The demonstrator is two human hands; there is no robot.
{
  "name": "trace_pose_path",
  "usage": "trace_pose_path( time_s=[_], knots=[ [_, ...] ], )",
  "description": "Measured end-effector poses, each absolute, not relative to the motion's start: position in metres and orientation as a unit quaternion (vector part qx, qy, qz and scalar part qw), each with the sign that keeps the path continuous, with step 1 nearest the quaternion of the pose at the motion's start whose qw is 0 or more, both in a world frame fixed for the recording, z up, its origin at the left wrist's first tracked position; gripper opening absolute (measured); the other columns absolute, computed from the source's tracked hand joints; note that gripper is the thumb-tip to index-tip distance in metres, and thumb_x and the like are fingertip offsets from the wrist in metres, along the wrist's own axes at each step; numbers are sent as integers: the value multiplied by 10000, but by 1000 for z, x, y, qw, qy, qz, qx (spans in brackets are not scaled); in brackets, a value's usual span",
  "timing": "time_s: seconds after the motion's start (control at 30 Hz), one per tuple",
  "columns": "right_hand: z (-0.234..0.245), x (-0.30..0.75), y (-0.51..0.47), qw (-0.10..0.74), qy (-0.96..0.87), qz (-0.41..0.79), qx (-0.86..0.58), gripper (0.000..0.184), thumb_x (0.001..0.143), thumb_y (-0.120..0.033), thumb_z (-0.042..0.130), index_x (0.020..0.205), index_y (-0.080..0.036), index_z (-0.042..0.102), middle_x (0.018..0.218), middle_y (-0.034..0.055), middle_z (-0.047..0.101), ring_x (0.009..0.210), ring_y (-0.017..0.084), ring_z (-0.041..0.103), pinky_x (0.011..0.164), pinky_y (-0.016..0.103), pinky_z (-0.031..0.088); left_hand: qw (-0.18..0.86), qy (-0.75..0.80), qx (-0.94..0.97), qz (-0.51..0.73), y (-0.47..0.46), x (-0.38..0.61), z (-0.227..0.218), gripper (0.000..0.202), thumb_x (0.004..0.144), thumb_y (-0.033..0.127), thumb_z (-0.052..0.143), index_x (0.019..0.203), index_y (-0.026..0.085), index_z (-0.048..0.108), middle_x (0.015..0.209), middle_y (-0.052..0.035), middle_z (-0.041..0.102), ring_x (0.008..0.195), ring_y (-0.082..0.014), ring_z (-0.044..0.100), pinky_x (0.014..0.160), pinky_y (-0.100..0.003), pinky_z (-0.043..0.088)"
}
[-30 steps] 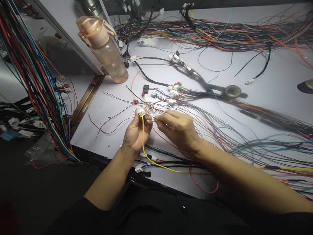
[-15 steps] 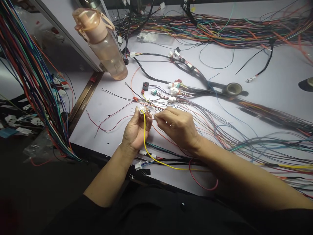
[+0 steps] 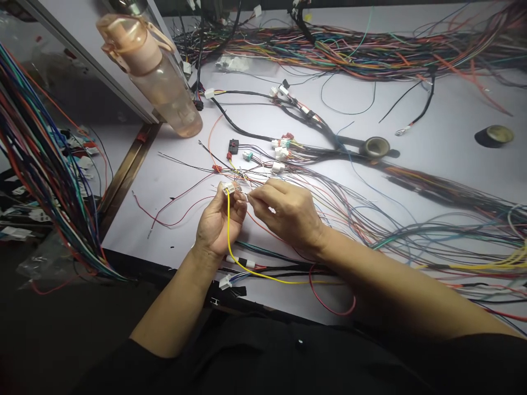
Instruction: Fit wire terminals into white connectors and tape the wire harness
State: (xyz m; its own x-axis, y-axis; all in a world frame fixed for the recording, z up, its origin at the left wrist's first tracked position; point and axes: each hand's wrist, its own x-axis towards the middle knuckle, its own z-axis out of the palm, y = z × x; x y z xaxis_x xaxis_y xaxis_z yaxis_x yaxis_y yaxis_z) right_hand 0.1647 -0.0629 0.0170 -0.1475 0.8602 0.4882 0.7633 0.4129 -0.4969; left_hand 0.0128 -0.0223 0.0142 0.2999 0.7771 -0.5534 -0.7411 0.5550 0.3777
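A white plastic connector (image 3: 228, 188) is pinched at the thumb and fingers of my left hand (image 3: 219, 222). From it a yellow wire (image 3: 229, 236) hangs down, then runs right beneath my right forearm. Close beside, my right hand (image 3: 290, 211) is closed, thumb against forefinger, on a thin wire end whose tip points at my left fingers. The wire's colour is hard to make out there. Just beyond both hands lie loose thin wires with crimped ends, a black connector (image 3: 234, 146) and white connectors (image 3: 281, 153) on a harness.
A peach water bottle (image 3: 162, 82) stands at the back left. A thick wire bundle (image 3: 321, 49) crosses the far side. Tape rolls (image 3: 376, 147) lie to the right. More wires (image 3: 49, 164) hang at the left, past the table's wooden edge (image 3: 129, 170). A white connector (image 3: 225, 281) lies at the front edge.
The whole view has shifted, so everything appears further left. Both hands keep their grips, with the right fingertips still close to the left ones.
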Motion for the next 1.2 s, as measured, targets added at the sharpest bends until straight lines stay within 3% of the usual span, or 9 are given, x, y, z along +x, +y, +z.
trace_pose_path(
  time_s=[0.57,1.2],
  knots=[
    [18,162,-63,372,-767,-1,-523,236,916,-201,487,746,-169,649,691,17,626,649,106,531,611,224,357,804,364,77,464,-24,14,18,326,995,272,366,865,106,615,736,-26,660,580,-65,620,590,-166,550],
    [24,168,-61,330,-788,-58,-516,273,937,-188,459,743,-167,651,676,4,601,623,107,486,569,261,305,728,368,321,481,-30,12,6,198,829,343,678,892,155,678,826,-23,651,720,-88,605,692,-189,519]
  ],
)
